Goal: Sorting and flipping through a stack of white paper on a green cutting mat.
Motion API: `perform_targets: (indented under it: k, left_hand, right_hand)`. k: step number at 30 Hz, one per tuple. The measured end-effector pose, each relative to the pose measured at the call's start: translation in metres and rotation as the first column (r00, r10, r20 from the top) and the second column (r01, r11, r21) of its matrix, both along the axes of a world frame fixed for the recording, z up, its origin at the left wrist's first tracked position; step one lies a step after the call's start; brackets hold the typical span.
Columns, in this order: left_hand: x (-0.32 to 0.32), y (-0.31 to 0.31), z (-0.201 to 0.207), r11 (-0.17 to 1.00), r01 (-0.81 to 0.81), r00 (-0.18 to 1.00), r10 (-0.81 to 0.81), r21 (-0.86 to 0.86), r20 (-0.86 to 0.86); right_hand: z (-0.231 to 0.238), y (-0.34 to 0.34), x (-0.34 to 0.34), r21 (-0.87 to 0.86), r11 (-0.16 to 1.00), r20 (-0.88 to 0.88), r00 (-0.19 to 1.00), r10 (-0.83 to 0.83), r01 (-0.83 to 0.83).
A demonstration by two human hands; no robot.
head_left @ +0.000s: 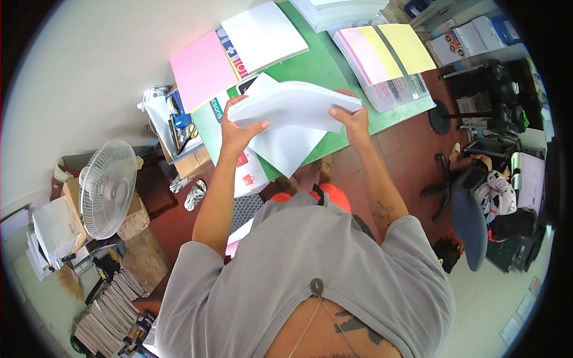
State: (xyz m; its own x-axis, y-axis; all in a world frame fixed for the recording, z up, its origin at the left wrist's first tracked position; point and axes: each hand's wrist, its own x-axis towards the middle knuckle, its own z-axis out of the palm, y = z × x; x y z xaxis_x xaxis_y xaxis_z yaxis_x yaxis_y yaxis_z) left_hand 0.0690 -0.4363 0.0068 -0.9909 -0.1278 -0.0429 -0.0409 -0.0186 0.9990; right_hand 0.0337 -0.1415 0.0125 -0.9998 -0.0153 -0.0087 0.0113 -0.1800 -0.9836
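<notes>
A stack of white paper sheets (292,106) is held up over the green table, bowed upward along its far edge. My left hand (237,132) grips its left end, thumb on top and fingers underneath. At the right end my right hand (352,121) grips it the same way, thumb on the upper face. Beneath the stack, more white sheets (286,149) lie askew on the table (334,71), partly hidden by it. Just beyond my left hand a dark phone-like object (245,86) shows in part.
Pink sheets (203,70) and a white paper pile (265,33) lie at the far left of the table. Pink and yellow paper stacks (382,53) sit at right. A box with scissors (190,132) stands left, near a fan (108,190). Another person (498,194) sits at far right.
</notes>
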Motion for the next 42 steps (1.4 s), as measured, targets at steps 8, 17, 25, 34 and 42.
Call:
perform_targets:
  k: [8, 17, 25, 34, 42]
  left_hand:
    - [-0.012, 0.0, -0.008, 0.992, -0.116, 0.99, 0.12, -0.055, 0.079]
    - [-0.013, -0.019, -0.018, 0.992, -0.078, 0.997, 0.076, -0.099, -0.028]
    - [-0.03, -0.035, 0.003, 0.933, 0.213, 0.947, -0.124, -0.29, 0.298]
    - [-0.003, -0.063, -0.083, 0.972, -0.064, 0.763, -0.097, 0.224, 0.639]
    - [-0.014, -0.003, -0.046, 0.601, 0.093, 0.993, 0.001, -0.794, 0.117]
  right_hand:
    - [-0.003, -0.013, -0.013, -0.024, 0.993, 0.061, 0.991, -0.116, 0.118]
    - [-0.026, -0.026, 0.009, 0.259, 0.962, -0.109, 0.992, -0.059, 0.086]
    - [-0.019, -0.008, -0.015, 0.243, 0.949, 0.292, 0.948, 0.124, -0.199]
    - [-0.07, -0.029, 0.029, 0.736, 0.668, -0.301, 0.829, 0.472, -0.114]
    - [-0.075, -0.009, -0.014, 0.244, 0.882, 0.469, 0.845, 0.256, -0.403]
